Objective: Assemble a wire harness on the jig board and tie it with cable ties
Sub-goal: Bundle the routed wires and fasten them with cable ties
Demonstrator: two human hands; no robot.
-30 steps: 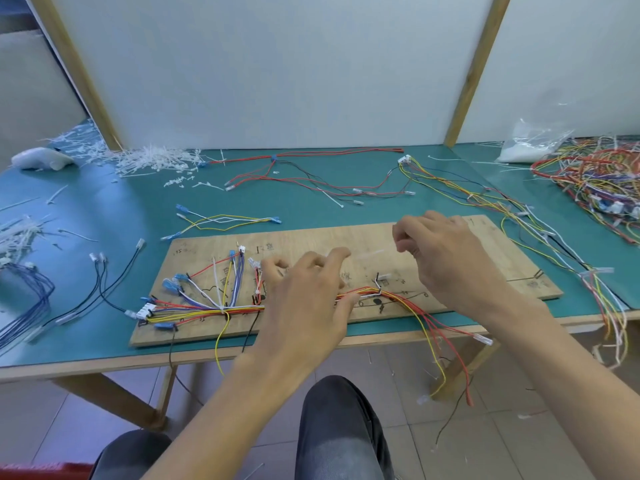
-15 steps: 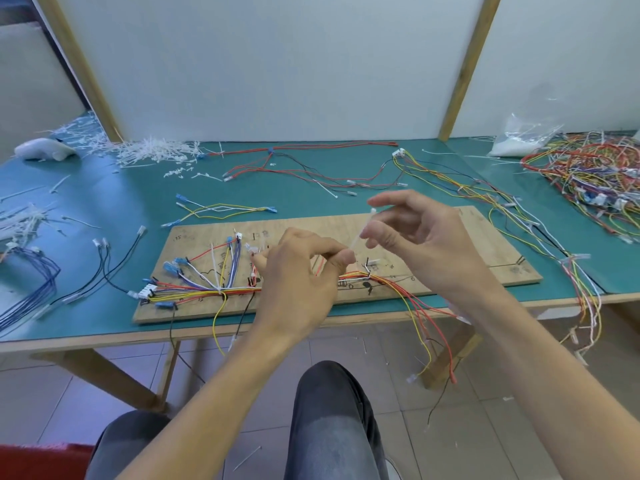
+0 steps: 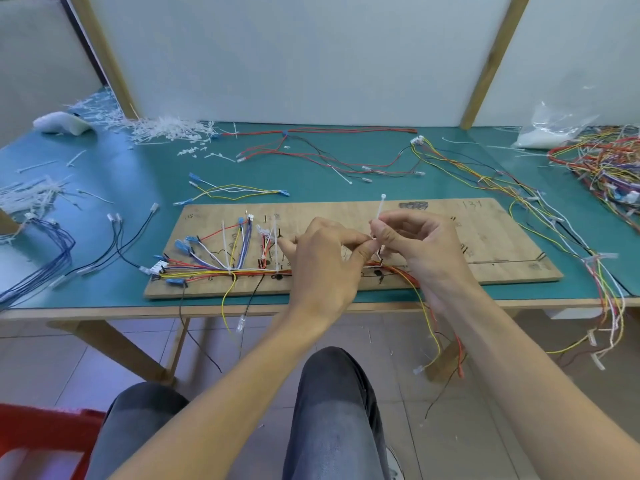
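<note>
Setting: white wall panels and slanted wooden posts behind a teal-topped counter (image 3: 138, 188).
Right grip (image 3: 419, 251): fingers curled, thumb and forefinger pinching a white cable tie (image 3: 380, 211); free end of the tie standing above the knuckles, tilted slightly right.
Left grip (image 3: 325, 271): just left of the right grip, fingertips meeting it; thumb and forefinger pinched on the lower part of the same tie, exact contact partly hidden.
Wire harness (image 3: 207, 271): directly under both grips, running leftward along the front of the board to a white connector; red and yellow strands emerging below the right grip and hanging over the counter's front edge.
Fitted ties (image 3: 225, 244): two, left of the left grip, already round the bundle, tails upright.
Jig board (image 3: 485, 237): flat beneath both grips, bare wood with handwriting stretching right.
Loose wires (image 3: 311, 150): beyond the grips, red and black strands spread on the counter.
Far left: blue wire bundle (image 3: 52, 251); heap of white tie pieces (image 3: 166, 131) at the rear.
Far right: multicoloured wire tangle (image 3: 602, 161), clear plastic bag (image 3: 550, 129) just behind it.
</note>
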